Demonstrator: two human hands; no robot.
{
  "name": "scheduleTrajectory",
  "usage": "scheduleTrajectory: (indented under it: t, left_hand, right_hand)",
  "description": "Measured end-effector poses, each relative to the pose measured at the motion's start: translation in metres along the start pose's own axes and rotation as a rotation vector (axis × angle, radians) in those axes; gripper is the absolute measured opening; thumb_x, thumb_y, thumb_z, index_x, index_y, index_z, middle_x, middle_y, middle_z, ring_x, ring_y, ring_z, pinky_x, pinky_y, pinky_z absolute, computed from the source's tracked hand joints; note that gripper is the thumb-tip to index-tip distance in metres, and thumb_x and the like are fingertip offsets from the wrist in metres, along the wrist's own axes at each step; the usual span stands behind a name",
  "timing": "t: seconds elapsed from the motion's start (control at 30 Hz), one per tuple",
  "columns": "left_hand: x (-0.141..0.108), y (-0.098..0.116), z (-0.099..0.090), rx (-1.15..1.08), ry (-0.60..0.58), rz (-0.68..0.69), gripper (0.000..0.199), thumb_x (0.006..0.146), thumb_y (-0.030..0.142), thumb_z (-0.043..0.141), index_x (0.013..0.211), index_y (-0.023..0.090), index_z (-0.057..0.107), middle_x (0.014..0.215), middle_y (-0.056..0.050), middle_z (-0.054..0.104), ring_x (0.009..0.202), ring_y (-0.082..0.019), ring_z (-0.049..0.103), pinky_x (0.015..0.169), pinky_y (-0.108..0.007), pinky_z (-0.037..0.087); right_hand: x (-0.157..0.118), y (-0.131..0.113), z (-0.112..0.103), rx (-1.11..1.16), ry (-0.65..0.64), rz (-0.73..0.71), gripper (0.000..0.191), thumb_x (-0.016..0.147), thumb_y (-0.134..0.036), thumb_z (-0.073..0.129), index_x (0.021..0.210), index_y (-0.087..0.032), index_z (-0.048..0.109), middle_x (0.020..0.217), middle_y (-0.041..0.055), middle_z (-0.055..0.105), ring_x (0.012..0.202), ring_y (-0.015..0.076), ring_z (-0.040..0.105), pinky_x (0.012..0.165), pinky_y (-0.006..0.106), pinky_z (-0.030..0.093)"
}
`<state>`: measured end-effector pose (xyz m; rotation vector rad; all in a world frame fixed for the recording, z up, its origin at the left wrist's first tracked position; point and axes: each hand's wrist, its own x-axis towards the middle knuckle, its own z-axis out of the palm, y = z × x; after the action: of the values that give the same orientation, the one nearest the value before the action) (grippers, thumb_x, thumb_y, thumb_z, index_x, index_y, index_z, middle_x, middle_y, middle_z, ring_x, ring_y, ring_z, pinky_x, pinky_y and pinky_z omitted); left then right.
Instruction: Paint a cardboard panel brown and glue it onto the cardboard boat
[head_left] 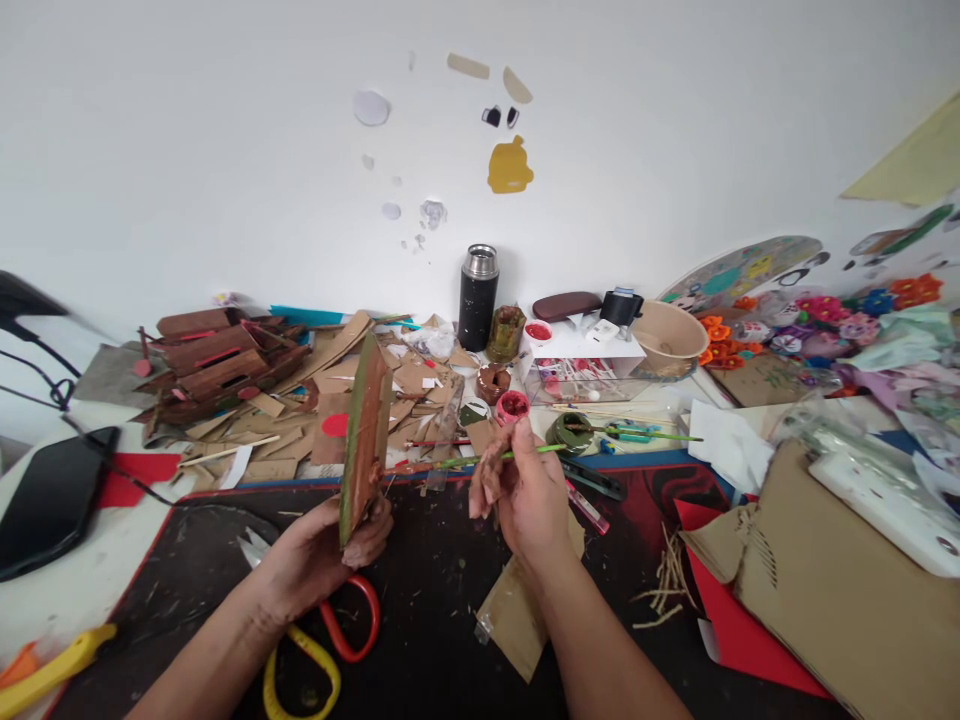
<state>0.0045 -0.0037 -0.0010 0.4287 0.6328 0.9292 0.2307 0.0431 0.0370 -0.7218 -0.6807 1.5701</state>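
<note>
The painted panel point(365, 445), brown-red with a green edge, stands nearly upright above the dark mat point(442, 620), its lower end in the curled fingers of the left hand point(319, 555). The right hand point(531, 490) pinches 1 green-handled brush point(465, 460), its tip at the panel; contact is unclear. The scissors point(373, 612) lie by the left wrist, with 2 paint pots, red point(512, 404) and green point(568, 433), beyond the right hand.

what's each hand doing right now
Left hand: closed grip on the flat reddish-brown, green-edged painted panel.
Right hand: closed grip on the thin green-handled paintbrush.
</note>
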Motion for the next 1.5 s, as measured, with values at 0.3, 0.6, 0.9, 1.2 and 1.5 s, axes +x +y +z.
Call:
scheduleTrajectory:
  t: [0.3, 0.6, 0.9, 1.2, 1.5]
  left_hand:
    - [0.000, 0.000, 0.000, 0.039, -0.006, -0.017, 0.034, 0.079, 0.045, 0.084, 0.077, 0.014, 0.069, 0.063, 0.002, 0.046, 0.055, -0.010, 0.034, 0.053, -0.025, 0.034]
    - [-0.001, 0.000, 0.000, 0.097, 0.015, -0.032, 0.038, 0.076, 0.049, 0.085, 0.077, 0.014, 0.071, 0.063, 0.002, 0.046, 0.056, -0.011, 0.033, 0.053, -0.025, 0.032]
    - [-0.002, 0.000, 0.002, 0.147, 0.001, -0.030, 0.034, 0.079, 0.046, 0.082, 0.077, 0.014, 0.069, 0.061, 0.002, 0.044, 0.056, -0.011, 0.032, 0.053, -0.026, 0.029]
    - [-0.001, -0.001, 0.001, 0.155, -0.007, -0.023, 0.035, 0.079, 0.047, 0.082, 0.078, 0.015, 0.069, 0.062, 0.001, 0.046, 0.056, -0.012, 0.033, 0.053, -0.028, 0.028]
    - [-0.002, -0.001, 0.000, 0.190, 0.002, -0.032, 0.034, 0.079, 0.046, 0.081, 0.077, 0.015, 0.068, 0.062, 0.001, 0.047, 0.056, -0.012, 0.035, 0.053, -0.028, 0.028]
  right_hand:
    - [-0.001, -0.007, 0.006, 0.013, 0.033, -0.002, 0.055, 0.089, -0.071, 0.070, 0.072, -0.019, 0.063, 0.043, -0.0051, 0.054, 0.030, 0.0123, 0.052, 0.030, 0.019, 0.035]
    - [0.001, -0.010, 0.007, 0.030, 0.087, -0.046, 0.050, 0.088, -0.068, 0.073, 0.076, -0.020, 0.065, 0.047, -0.0045, 0.057, 0.034, 0.0135, 0.056, 0.031, 0.021, 0.040]
    - [0.001, -0.012, 0.006, 0.018, 0.110, -0.064, 0.053, 0.088, -0.071, 0.071, 0.077, -0.019, 0.066, 0.048, -0.0037, 0.057, 0.036, 0.0142, 0.057, 0.031, 0.021, 0.041]
    - [0.002, -0.015, 0.008, 0.018, 0.141, -0.097, 0.052, 0.085, -0.070, 0.075, 0.075, -0.019, 0.066, 0.049, -0.0036, 0.058, 0.037, 0.0129, 0.055, 0.035, 0.023, 0.047]
    - [0.002, -0.018, 0.009, 0.023, 0.139, -0.109, 0.053, 0.083, -0.071, 0.076, 0.076, -0.019, 0.066, 0.050, -0.0028, 0.061, 0.035, 0.0123, 0.055, 0.033, 0.021, 0.046]
